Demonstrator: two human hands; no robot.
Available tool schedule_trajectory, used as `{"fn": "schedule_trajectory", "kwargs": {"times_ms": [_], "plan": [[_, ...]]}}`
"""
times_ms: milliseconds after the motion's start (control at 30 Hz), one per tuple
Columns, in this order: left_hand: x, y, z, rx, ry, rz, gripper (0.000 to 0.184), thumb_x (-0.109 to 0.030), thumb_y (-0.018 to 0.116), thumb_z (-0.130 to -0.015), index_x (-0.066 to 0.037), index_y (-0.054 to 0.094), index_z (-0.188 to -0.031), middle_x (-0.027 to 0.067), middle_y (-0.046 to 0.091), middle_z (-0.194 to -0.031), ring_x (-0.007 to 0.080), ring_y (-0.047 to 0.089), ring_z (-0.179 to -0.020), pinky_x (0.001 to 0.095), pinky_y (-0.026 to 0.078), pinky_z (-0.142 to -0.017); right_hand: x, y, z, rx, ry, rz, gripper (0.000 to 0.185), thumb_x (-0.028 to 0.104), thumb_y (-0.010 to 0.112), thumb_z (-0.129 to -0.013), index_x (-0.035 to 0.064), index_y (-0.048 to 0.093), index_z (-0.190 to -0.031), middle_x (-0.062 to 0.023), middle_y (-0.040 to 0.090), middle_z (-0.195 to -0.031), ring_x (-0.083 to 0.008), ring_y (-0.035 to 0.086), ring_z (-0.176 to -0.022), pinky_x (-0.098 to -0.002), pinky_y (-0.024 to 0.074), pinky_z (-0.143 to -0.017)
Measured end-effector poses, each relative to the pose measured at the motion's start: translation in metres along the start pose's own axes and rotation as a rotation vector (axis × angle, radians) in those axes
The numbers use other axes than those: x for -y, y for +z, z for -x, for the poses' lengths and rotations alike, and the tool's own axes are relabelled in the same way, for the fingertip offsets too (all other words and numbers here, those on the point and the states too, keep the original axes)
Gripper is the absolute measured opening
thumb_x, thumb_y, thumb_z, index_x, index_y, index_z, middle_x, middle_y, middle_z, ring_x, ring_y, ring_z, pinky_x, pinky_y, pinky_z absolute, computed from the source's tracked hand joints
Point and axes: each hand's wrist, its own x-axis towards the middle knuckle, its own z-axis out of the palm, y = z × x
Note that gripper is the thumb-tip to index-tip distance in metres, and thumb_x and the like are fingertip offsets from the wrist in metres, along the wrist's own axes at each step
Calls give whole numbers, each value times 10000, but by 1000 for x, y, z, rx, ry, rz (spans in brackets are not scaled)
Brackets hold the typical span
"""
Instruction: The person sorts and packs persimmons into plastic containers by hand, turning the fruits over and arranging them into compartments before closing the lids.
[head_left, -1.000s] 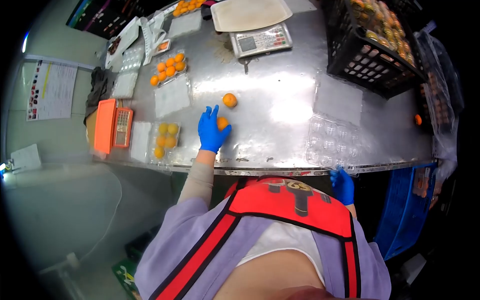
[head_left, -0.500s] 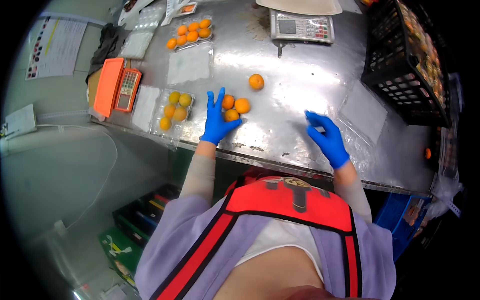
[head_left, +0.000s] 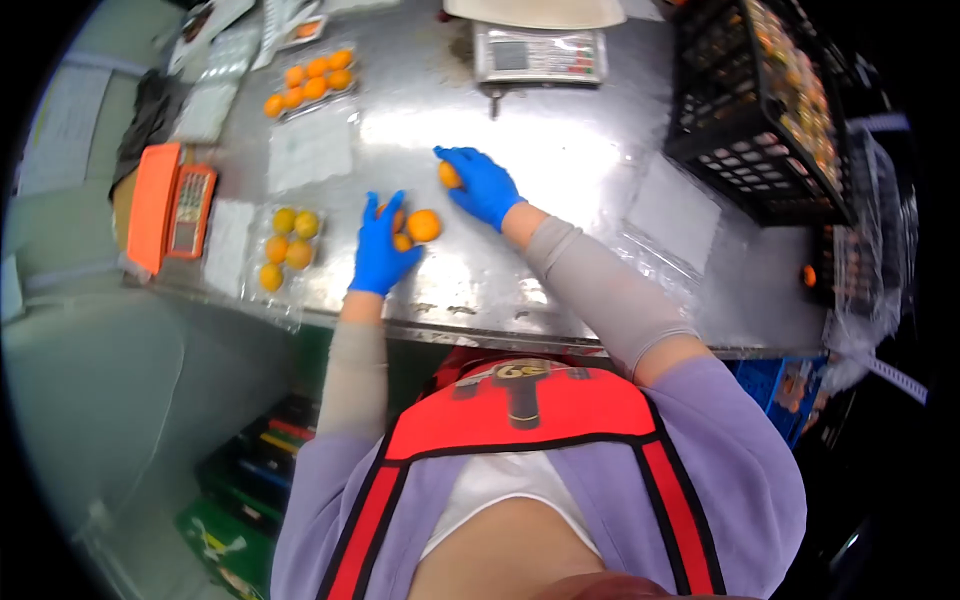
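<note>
An orange point(head_left: 449, 175) is gripped between the fingers and thumb of a blue-gloved right hand point(head_left: 484, 188) over the metal table point(head_left: 560, 190), with the fingers aimed toward the upper left; whether the fruit is raised off the surface cannot be told. Just to the left and nearer the person, three oranges point(head_left: 424, 225) are gathered in a loose cluster on the table, two of them partly covered by the similarly gloved left hand point(head_left: 384, 250), whose fingers are pointed away from the body and whose thumb is spread wide around the near side of the fruit. The oranges are seen as nearly round, so that a long axis cannot be made out, and the direction of their stem ends is too small to be read. To the left of that hand, five yellow-orange fruits are held in a clear pack point(head_left: 292, 238), its long axis slanted from the far right toward the near left. Farther back, a second pack point(head_left: 315, 88) is filled with brighter oranges, its length likewise tilted down to the left, and a pale sheet point(head_left: 312, 150) is laid just in front of it. An orange-cased calculator point(head_left: 188, 215) is placed near the left edge, a scale point(head_left: 540, 53) is set at the back, and fruit is stacked in a black crate point(head_left: 755, 135) at right.
</note>
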Motion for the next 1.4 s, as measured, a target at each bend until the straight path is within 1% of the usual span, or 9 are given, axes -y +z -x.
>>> {"fn": "schedule_trajectory", "kwargs": {"times_ms": [233, 333, 400, 467, 500, 733, 900, 1133, 1400], "plan": [[-19, -48, 3, -27, -57, 120, 844, -89, 759, -588, -115, 384, -1344, 196, 381, -1318, 359, 249, -1314, 456, 281, -1044, 6, -109, 136, -329, 382, -527, 701, 217, 731, -739, 119, 383, -1339, -83, 497, -1247, -204, 507, -1122, -323, 451, -871], [-88, -52, -22, 41, 114, 236, 836, -84, 757, -599, -104, 382, -1345, 181, 391, -1314, 350, 257, -1314, 452, 269, -1051, -28, -147, 227, -680, 498, -401, 651, 161, 740, -729, 78, 427, -1293, -79, 505, -1233, -184, 517, -1095, -297, 444, -856], [-141, -31, -38, 156, 361, 338, 818, -96, 754, -626, -110, 376, -1351, 158, 401, -1309, 341, 258, -1319, 441, 281, -1045, -38, -177, 280, -719, 703, -170, 632, 136, 736, -728, 69, 439, -1282, -82, 512, -1232, -184, 517, -1103, -296, 440, -862], [-198, -3, -40, 444, 274, 593, 821, -83, 736, -643, -151, 359, -1369, 152, 286, -1422, 316, 235, -1344, 418, 256, -1063, -50, -193, 320, -727, 810, -105, 627, 135, 731, -725, 69, 443, -1278, -84, 519, -1237, -189, 515, -1115, -306, 437, -871], [-218, 15, -46, 516, 504, 427, 833, -117, 741, -648, -160, 346, -1381, 176, 252, -1437, 328, 227, -1344, 423, 277, -1048, -52, -199, 330, -718, 871, -81, 644, 141, 727, -715, 70, 442, -1289, -92, 527, -1242, -201, 508, -1136, -324, 426, -895], [-309, 137, -55, 890, 780, 342, 834, -156, 735, -639, -175, 346, -1377, 253, 315, -1371, 395, 318, -1277, 429, 328, -1022, -66, -200, 327, -586, 791, 210, 584, 193, 710, -705, 77, 510, -1241, -158, 579, -1139, -287, 559, -1053, -363, 431, -912], [-318, 162, -63, 1084, 841, 124, 861, -197, 738, -637, -167, 315, -1386, 251, 380, -1330, 394, 352, -1255, 414, 352, -1008, -79, -182, 344, -720, 779, -67, 617, 146, 684, -745, 86, 439, -1308, -151, 527, -1221, -276, 544, -1076, -343, 435, -917], [-328, 153, -74, 1135, 806, -2, 888, -213, 737, -646, -149, 274, -1401, 251, 380, -1336, 381, 365, -1252, 411, 347, -1007, -47, -174, 352, -702, 1054, -274, 513, 50, 584, -800, 98, 461, -1296, -150, 572, -1182, -220, 584, -1040, -314, 457, -869], [-347, 140, -78, 1052, 856, 64, 889, -151, 720, -633, -194, 276, -1401, 254, 387, -1333, 392, 375, -1241, 417, 389, -970, -61, -166, 340, -836, 881, -44, 432, 14, 515, -816, 90, 511, -1241, -184, 601, -1099, -295, 605, -977, -340, 473, -833]]}}
